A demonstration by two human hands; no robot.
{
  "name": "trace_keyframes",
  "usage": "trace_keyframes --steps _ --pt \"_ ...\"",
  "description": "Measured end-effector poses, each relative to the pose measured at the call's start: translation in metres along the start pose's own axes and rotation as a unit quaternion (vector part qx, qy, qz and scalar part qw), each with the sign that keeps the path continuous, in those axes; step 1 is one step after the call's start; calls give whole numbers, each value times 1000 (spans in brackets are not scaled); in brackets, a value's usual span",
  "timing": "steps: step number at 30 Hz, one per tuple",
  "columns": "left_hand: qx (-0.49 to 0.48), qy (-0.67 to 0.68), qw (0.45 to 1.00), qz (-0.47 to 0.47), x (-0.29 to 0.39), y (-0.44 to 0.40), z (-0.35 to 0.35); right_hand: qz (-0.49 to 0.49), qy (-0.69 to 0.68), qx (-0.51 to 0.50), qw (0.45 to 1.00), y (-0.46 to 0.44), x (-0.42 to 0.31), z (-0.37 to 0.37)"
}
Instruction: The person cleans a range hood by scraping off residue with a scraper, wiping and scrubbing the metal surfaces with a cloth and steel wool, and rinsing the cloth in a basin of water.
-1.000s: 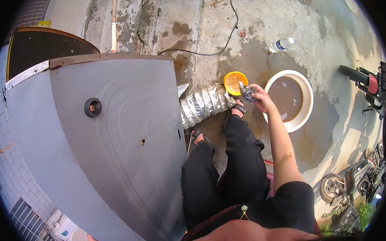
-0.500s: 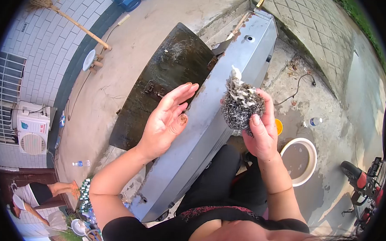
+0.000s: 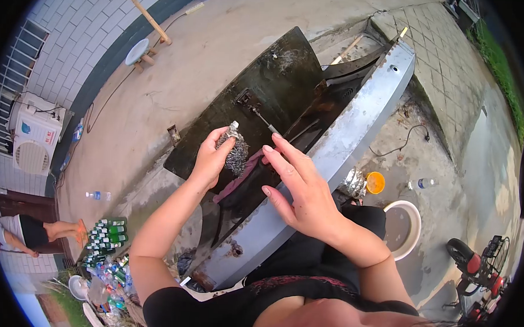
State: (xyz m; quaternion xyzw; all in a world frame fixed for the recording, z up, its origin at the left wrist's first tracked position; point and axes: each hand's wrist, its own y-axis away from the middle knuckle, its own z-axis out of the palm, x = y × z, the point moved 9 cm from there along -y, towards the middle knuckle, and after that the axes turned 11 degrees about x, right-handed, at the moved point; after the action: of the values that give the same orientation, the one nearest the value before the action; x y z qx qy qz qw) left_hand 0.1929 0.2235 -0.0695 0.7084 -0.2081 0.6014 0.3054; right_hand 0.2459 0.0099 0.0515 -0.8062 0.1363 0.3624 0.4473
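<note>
My left hand [image 3: 210,161] is closed round a grey steel wool scrubber [image 3: 235,157] with a pale tuft at its top. My right hand [image 3: 301,185] is held over the open casing, its fingers stretched and apart, holding nothing. Below both hands lies a long grey metal casing [image 3: 366,118] with rust-brown stains, which looks like a range hood. A dark, greasy panel [image 3: 278,65] leans out from its far side, with a thin rod [image 3: 263,118] near its middle. Pinkish cloth [image 3: 238,183] shows inside, just past the scrubber.
On the right stand a basin of murky water [image 3: 418,226], a yellow container [image 3: 376,182], a plastic bottle [image 3: 422,183] and a parked scooter [image 3: 477,266]. Several green bottles [image 3: 106,238] stand at lower left, near another person [image 3: 28,232]. A small stool [image 3: 137,51] is by the wall.
The scrubber has passed from my right hand to my left. My right hand has moved left, its fingers now spread. More of the casing's dark inside shows.
</note>
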Motion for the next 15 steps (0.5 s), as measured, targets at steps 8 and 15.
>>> trace_keyframes --steps 8,15 --pt "24 -524 670 526 68 -89 104 -66 106 61 990 6 24 -20" --pt "99 -675 525 508 67 -206 183 -59 95 33 993 9 34 -17"
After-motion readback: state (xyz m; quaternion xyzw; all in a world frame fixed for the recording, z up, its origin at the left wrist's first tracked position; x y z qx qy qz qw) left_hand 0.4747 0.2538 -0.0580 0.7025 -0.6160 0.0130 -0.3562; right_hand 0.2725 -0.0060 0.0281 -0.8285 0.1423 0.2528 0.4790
